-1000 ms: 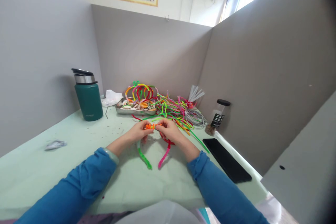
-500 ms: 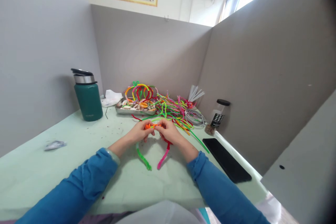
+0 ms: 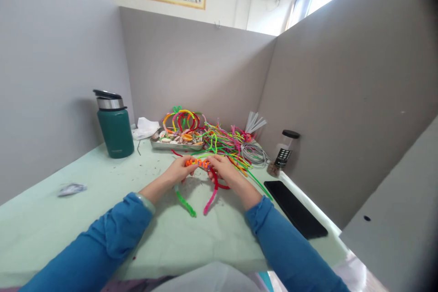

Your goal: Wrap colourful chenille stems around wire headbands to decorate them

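Note:
Between my hands is a headband (image 3: 212, 196) wrapped in fuzzy pipe cleaners, its arch away from me and its two ends towards me. Its left end is green, its right end pink and red, and orange coils show along the top. My left hand (image 3: 179, 171) pinches the upper left of the arch. On the upper right, my right hand (image 3: 221, 169) grips the band with thumb and fingers. A loose red length sticks out under the right hand. The palms hide part of the band.
Behind my hands stand a metal tray (image 3: 178, 147) of shells with finished bands on top, and a heap of pipe cleaners (image 3: 227, 139). A green bottle (image 3: 115, 132) is at left; a jar (image 3: 283, 153) and black phone (image 3: 296, 209) are at right. Grey partitions (image 3: 198, 64) enclose the table.
My hands have moved slightly apart, baring more of the orange coils on top. The band's ends have shifted a little up and left, and more of its red side shows.

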The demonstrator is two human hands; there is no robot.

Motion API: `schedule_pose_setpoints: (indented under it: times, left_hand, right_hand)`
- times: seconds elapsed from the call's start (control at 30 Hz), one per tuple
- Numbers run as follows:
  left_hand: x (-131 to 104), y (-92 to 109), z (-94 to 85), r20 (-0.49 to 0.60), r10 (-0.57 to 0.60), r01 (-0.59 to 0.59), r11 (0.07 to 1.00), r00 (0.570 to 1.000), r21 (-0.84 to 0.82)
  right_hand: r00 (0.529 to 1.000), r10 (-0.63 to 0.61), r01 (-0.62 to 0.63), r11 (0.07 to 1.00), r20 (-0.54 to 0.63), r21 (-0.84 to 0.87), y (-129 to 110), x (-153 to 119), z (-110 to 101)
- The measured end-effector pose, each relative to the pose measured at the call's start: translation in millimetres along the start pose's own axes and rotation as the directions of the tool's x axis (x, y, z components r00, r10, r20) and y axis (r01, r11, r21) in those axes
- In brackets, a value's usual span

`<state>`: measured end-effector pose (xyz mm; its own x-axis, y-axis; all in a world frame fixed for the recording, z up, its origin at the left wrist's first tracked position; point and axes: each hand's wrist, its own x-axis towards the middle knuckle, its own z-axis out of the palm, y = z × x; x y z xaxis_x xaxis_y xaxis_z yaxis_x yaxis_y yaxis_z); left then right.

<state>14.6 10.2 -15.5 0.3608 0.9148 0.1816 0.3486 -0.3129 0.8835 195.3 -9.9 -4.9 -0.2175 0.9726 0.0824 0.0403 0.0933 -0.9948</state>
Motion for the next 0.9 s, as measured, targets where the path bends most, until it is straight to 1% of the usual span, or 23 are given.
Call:
schedule_pose_setpoints:
  times: [0.13, 0.2, 0.33, 0.5, 0.6, 0.7, 0.9]
  left_hand:
    - [-1.3, 1.4, 0.3, 0.001, 0.015, -0.015, 1.0, 1.0, -0.011]
    - [-2.7, 4.2, 0.8, 0.02, 0.015, -0.015, 1.0, 1.0, -0.013]
    - [-3.3, 7.6, 0.9, 0.033, -0.007, 0.008, 0.999, 0.999, -0.034]
    - [-1.2, 4.9, -1.2, 0.004, 0.001, 0.0, 0.986, 1.0, -0.167]
    - [-0.6, 3.8, -1.4, 0.003, -0.003, 0.004, 0.978, 1.0, -0.211]
    - [-0.5, 4.2, -0.1, -0.003, -0.008, 0.008, 0.982, 1.0, -0.187]
    - [-0.2, 3.4, 1.1, -0.053, -0.003, -0.002, 0.996, 0.999, -0.093]
  right_hand:
    - [0.995, -0.095, 0.095, 0.992, 0.01, -0.077, 5.4, 1.3, 4.1]
    - [0.993, -0.114, 0.114, 0.988, 0.008, -0.106, 6.8, 1.5, 6.7]
    - [0.995, -0.095, 0.092, 0.99, -0.019, -0.103, 6.5, 1.9, 7.5]
    - [0.99, -0.077, 0.071, 0.996, -0.121, -0.046, 9.4, 5.5, 1.5]
    - [0.99, -0.073, 0.067, 0.996, -0.124, -0.051, 12.1, 7.3, -0.1]
    - [0.991, -0.082, 0.076, 0.995, -0.101, -0.063, 12.8, 7.0, 1.6]
    - [0.99, -0.087, 0.08, 0.995, -0.108, -0.067, 10.4, 4.5, 7.5]
